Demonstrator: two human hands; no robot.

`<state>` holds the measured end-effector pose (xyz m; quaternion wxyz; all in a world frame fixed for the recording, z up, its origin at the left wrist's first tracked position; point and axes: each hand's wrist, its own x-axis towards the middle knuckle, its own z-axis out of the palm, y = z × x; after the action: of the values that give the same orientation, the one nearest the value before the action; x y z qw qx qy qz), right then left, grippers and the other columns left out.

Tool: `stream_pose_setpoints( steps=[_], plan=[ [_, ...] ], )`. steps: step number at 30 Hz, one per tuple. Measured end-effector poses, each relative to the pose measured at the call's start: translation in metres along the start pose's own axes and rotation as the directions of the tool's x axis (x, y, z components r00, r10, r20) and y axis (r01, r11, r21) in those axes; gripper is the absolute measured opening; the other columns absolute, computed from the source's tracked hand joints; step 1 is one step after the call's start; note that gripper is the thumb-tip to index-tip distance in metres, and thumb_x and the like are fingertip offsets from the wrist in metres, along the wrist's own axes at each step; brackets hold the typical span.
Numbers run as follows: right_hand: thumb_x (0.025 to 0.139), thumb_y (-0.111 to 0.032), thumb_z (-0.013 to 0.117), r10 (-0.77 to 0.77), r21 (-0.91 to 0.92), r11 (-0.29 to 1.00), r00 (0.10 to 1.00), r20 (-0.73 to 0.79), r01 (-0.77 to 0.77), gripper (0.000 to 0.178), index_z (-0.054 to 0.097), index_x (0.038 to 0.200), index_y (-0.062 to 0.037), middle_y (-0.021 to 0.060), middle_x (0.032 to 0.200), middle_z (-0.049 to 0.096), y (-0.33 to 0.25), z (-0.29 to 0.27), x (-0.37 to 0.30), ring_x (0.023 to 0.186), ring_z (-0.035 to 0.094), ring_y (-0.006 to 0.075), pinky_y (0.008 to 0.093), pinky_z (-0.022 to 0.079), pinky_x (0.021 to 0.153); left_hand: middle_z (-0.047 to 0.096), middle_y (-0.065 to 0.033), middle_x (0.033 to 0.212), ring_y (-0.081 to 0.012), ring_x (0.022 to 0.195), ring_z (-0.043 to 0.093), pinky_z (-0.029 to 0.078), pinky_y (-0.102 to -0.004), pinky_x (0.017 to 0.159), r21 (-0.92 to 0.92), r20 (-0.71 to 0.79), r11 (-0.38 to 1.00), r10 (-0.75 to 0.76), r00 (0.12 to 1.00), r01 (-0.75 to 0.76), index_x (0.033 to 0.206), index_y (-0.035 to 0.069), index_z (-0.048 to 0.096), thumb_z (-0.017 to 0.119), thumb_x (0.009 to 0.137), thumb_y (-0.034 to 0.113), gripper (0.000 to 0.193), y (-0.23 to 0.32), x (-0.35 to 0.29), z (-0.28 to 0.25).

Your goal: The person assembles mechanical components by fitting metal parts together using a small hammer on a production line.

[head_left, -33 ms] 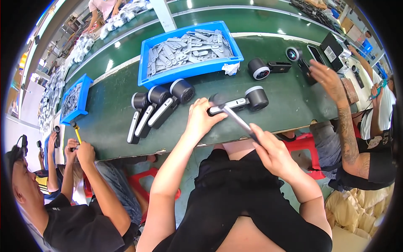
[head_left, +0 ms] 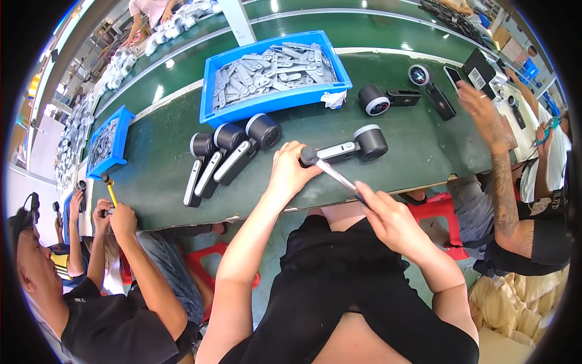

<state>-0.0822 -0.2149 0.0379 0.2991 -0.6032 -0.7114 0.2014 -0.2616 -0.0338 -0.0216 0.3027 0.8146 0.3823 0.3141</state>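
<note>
My left hand (head_left: 290,173) is closed round the end of the handle of a black device like a handheld fan (head_left: 371,143), which lies on the green table. Its round head with a grey rim points right, and a pale strip runs along the handle. My right hand (head_left: 391,221) grips a small mallet (head_left: 339,175) with a silver shaft. The mallet's dark round head is over the handle, close by my left fingers; whether it touches cannot be made out. Left of my hand, several similar devices (head_left: 227,155) lie side by side.
Beyond my hands stands a blue bin (head_left: 276,100) full of grey strip-shaped parts. Two more devices (head_left: 403,97) lie to the right, near a co-worker's raised hand (head_left: 482,115). Another co-worker at left holds a yellow-handled hammer (head_left: 111,189) near a smaller blue bin (head_left: 109,145).
The mallet head has shifted slightly left over the handle, and my right hand moved slightly with it. The co-worker's hand at right has drawn away from a device, which now lies flat.
</note>
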Motion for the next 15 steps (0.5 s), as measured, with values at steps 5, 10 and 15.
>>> stream_pose_setpoints(
  steps=[5,10,15],
  plan=[
    [0.088,-0.001,0.055,-0.104,0.084,0.990,0.987,-0.122,0.115,0.052,0.042,0.138,-0.0049,0.0186,0.086,0.054,-0.002,0.004,-0.001,0.071,0.059,0.0398,0.0443,0.048,0.062,0.061,-0.0119,0.078,-0.0289,0.077,0.061,0.048,-0.0374,0.073,0.052,-0.059,0.998,0.022,0.998,-0.019,0.086,0.003,0.071,0.087,0.059,0.020,0.036,-0.003,-0.001,0.004],
    [0.087,0.000,0.056,-0.047,0.019,0.999,0.999,-0.018,0.047,0.053,0.042,0.138,-0.0042,0.0188,0.086,0.055,0.001,0.001,-0.001,0.072,0.059,0.0398,0.0426,0.049,0.064,0.059,-0.0080,0.084,-0.0293,0.091,0.056,0.041,-0.0412,0.083,-0.021,0.001,0.999,-0.026,1.000,0.026,0.086,0.007,0.069,0.083,0.062,0.027,0.034,-0.001,-0.004,0.002],
    [0.088,-0.002,0.055,0.040,0.030,0.999,0.992,-0.123,-0.037,0.052,0.043,0.138,-0.0075,0.0197,0.085,0.055,0.016,-0.002,-0.007,0.074,0.058,0.0403,0.0422,0.048,0.066,0.059,-0.0066,0.082,-0.0272,0.090,0.056,0.040,-0.0387,0.084,0.012,0.008,1.000,0.003,1.000,-0.003,0.089,0.008,0.070,0.083,0.061,0.027,0.036,0.002,-0.001,0.000]
  ],
)
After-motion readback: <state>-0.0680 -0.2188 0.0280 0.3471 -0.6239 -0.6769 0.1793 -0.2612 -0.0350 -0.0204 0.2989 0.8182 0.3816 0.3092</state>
